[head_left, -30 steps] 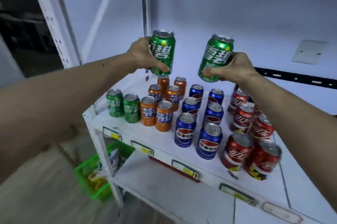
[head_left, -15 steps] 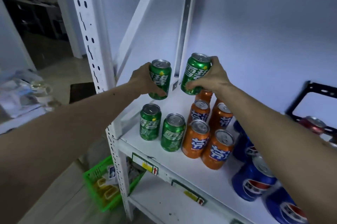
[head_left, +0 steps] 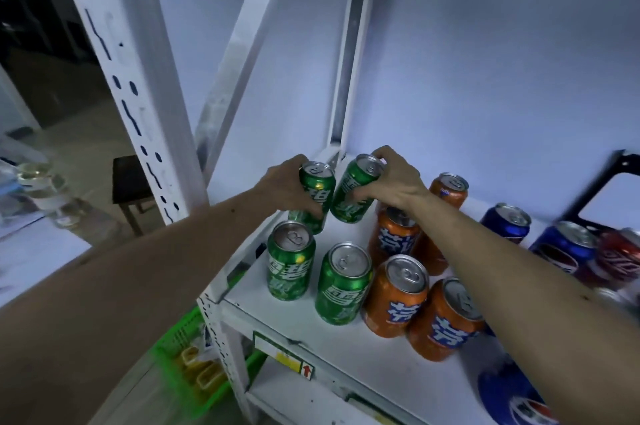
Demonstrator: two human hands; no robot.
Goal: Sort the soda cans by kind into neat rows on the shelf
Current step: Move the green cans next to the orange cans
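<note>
White shelving stands against a pale wall, with a perforated upright post (head_left: 131, 85) at my ten o'clock. On the shelf board (head_left: 346, 348) my left hand (head_left: 284, 189) is wrapped around a green Sprite can (head_left: 313, 197), fingers closed across its label. My right hand (head_left: 394, 182) is clamped on a second green Sprite can (head_left: 355, 194), which tilts with its top toward one o'clock. The two held cans touch near their lower halves, at the back left corner of the shelf. Whether either base rests on the board I cannot tell; the front cans hide that point. Toward six o'clock from them, two more green Sprite cans (head_left: 291, 262) stand upright side by side. Orange cans (head_left: 394, 296) stand in a double row at three o'clock of the green group, my right forearm crossing above them. Blue Pepsi cans (head_left: 505, 222) follow further toward three o'clock. A green basket (head_left: 180, 348) sits below the shelf at seven o'clock.
</note>
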